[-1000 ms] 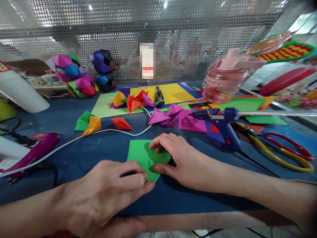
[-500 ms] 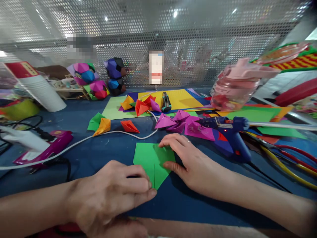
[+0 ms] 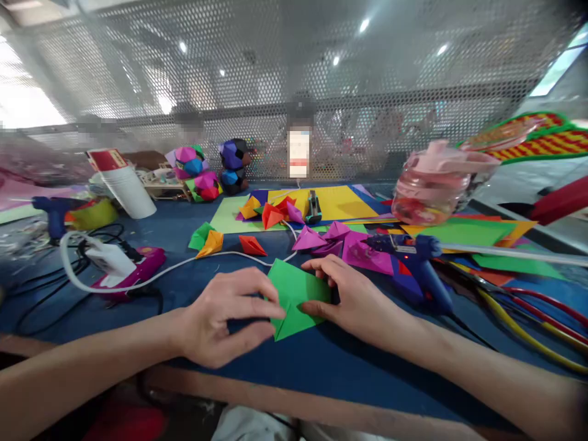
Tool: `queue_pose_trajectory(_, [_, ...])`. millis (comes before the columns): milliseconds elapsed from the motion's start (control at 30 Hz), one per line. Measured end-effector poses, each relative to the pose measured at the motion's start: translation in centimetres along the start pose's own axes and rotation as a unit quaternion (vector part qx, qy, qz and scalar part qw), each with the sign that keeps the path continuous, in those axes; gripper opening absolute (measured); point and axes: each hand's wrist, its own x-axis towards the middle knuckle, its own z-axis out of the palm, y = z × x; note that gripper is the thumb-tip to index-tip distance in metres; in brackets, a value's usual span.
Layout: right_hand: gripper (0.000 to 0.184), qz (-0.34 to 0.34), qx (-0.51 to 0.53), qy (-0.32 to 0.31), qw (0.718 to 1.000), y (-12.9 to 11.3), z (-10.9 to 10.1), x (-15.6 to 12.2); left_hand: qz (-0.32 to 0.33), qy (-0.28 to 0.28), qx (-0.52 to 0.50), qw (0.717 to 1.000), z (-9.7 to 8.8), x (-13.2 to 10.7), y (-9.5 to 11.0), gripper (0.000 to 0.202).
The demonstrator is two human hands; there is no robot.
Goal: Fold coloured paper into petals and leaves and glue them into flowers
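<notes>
A partly folded green paper sheet (image 3: 296, 294) lies on the blue table mat (image 3: 321, 361) in front of me. My left hand (image 3: 229, 315) pinches its left edge between thumb and fingers, lifting that side a little. My right hand (image 3: 356, 297) presses on the paper's right part with fingertips and thumb. Folded paper pieces in pink (image 3: 321, 236), orange (image 3: 211, 242) and red (image 3: 252, 245) lie just behind the green sheet.
A blue glue gun (image 3: 416, 260) stands right of my hands, with scissors (image 3: 528, 312) beyond. A white cable (image 3: 184, 263) runs to a pink tool (image 3: 138, 272) at left. Coloured sheets (image 3: 340, 202), a pink bottle (image 3: 432, 187), paper cups (image 3: 124, 184) and paper balls (image 3: 202, 168) sit before a mesh wall.
The view has tilted up and the paper has turned. My left hand has moved from the bottom tip to the left edge and lifted it. My right hand stays on the right part.
</notes>
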Motion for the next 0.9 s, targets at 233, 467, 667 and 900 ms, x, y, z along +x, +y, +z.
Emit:
queue_pose_trajectory(233, [0.013, -0.007, 0.110, 0.006, 0.994, 0.2, -0.8, 0.2, -0.210, 0.091, 0.066, 0.971, -1.1, 1.9, -0.7, 0.034])
queue_pose_trajectory(467, [0.025, 0.047, 0.355, 0.041, 0.933, -0.1, -0.6, 0.3, -0.387, -0.003, -0.298, 0.872, -0.2, 4.2, -1.9, 0.053])
queue_pose_trajectory(667, [0.023, 0.000, 0.331, 0.084, 0.940, -0.9, -1.2, -0.3, -0.428, 0.011, -0.423, 0.799, 0.8, 4.4, -2.7, 0.036])
queue_pose_trajectory(900, [0.045, -0.208, -0.050, 0.160, 0.964, -0.5, -1.3, -0.9, -0.456, -0.005, -0.411, 0.790, 0.8, 3.0, -3.2, 0.046])
